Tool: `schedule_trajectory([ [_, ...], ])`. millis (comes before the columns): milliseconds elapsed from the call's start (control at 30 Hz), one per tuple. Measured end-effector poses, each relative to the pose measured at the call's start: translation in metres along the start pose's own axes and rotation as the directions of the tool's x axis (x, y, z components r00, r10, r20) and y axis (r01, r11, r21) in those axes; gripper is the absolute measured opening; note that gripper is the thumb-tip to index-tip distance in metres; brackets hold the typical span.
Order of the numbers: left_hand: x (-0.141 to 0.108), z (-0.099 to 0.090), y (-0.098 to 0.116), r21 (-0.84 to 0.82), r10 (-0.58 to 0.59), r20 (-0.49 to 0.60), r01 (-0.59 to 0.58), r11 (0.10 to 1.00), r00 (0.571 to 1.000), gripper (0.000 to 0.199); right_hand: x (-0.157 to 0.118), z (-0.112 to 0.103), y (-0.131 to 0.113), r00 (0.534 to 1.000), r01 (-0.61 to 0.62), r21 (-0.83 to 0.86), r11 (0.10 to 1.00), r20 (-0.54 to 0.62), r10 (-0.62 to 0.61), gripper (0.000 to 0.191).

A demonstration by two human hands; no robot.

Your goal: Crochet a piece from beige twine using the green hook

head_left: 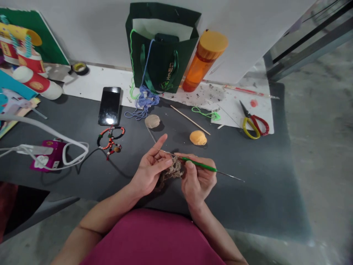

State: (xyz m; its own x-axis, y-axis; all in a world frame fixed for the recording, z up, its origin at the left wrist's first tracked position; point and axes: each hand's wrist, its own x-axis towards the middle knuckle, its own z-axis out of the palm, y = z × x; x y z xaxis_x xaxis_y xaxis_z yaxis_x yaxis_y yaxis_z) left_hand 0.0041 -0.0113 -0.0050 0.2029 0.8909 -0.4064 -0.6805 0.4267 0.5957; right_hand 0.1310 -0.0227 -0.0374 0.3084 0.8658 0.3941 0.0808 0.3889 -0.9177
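Note:
My right hand (197, 180) grips a green-handled crochet hook (199, 164), its steel tip pointing left toward my left hand and its thin rear end sticking out to the right. My left hand (150, 168) pinches a small beige crocheted piece (174, 170) that hangs between my hands, with the index finger raised. A thin strand of yarn runs from a beige yarn ball (152, 121) on the table to that finger. An orange yarn ball (198, 137) lies just beyond my right hand, apart from it.
On the dark grey table lie a black smartphone (109, 106), a beaded bracelet (110, 140), a wooden stick (190, 119), red-and-yellow scissors (254, 123) and tangled blue yarn (146, 101). Behind stand a green paper bag (161, 49) and an orange bottle (204, 60). A white cable (63, 147) lies at left.

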Motion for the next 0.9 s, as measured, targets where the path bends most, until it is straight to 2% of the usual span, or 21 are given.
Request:
schedule_trajectory([
  [67,0.0,-0.001,0.0,-0.016,-0.004,0.006,0.004,1.0,1.0,0.075,-0.004,-0.003,0.003,0.999,-0.039,-0.046,0.998,-0.023,0.038,0.014],
  [167,0.001,-0.001,0.0,-0.019,0.006,0.009,-0.006,1.0,1.0,0.075,-0.007,-0.006,0.007,0.998,-0.037,-0.07,0.997,-0.046,0.034,0.018],
  [400,0.003,-0.002,0.002,-0.08,-0.014,0.006,0.014,0.997,1.0,0.061,0.001,-0.003,0.002,0.989,-0.12,0.047,0.992,-0.082,0.124,0.013],
  [467,0.004,-0.002,0.003,-0.087,-0.027,0.002,0.027,0.996,1.0,0.057,0.005,-0.002,0.002,0.987,-0.142,0.115,0.983,-0.056,0.149,0.012],
  [567,0.004,-0.003,0.002,-0.065,-0.038,0.021,0.039,0.997,0.999,0.053,0.008,-0.001,0.004,0.982,-0.186,0.177,0.966,0.048,0.181,0.015],
  [667,0.002,-0.003,-0.001,-0.01,-0.021,0.035,0.021,1.0,0.999,0.053,0.005,-0.001,0.005,0.971,-0.24,0.189,0.952,0.067,0.231,0.01],
  [800,-0.001,-0.001,-0.004,0.065,-0.004,0.048,0.001,0.998,0.999,0.054,-0.001,-0.001,0.002,0.972,-0.235,0.153,0.96,0.025,0.234,0.003],
  [900,-0.001,-0.001,-0.004,0.039,0.03,0.034,-0.031,0.999,0.999,0.049,0.002,-0.002,-0.002,0.988,-0.146,0.073,0.987,0.061,0.142,0.005],
])
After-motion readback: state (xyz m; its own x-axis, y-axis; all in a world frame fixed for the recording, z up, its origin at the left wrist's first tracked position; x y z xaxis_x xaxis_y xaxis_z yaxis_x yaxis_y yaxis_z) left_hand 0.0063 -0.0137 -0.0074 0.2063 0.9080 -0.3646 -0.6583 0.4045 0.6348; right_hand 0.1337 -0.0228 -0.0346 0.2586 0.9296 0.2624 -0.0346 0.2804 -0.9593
